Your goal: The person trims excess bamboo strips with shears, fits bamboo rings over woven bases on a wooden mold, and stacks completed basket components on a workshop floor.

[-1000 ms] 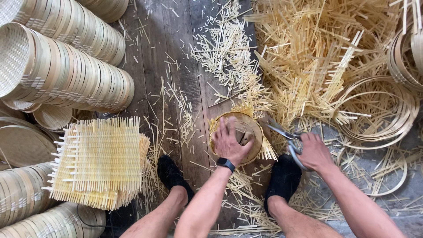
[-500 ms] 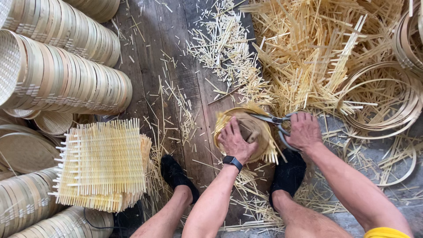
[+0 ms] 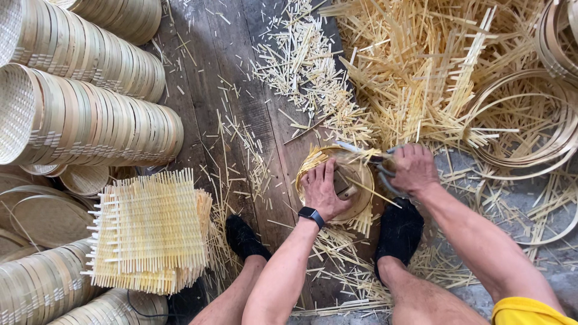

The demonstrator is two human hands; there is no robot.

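Pressing my left hand (image 3: 325, 189) flat on the round bamboo frame (image 3: 335, 183) on the floor between my feet, I grip shears (image 3: 367, 157) in my right hand (image 3: 414, 168) at its rim.

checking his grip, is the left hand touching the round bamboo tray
Touching. The head view shows the left hand pressed flat, fingers spread, on the round bamboo tray, while the right hand works shears at its rim.
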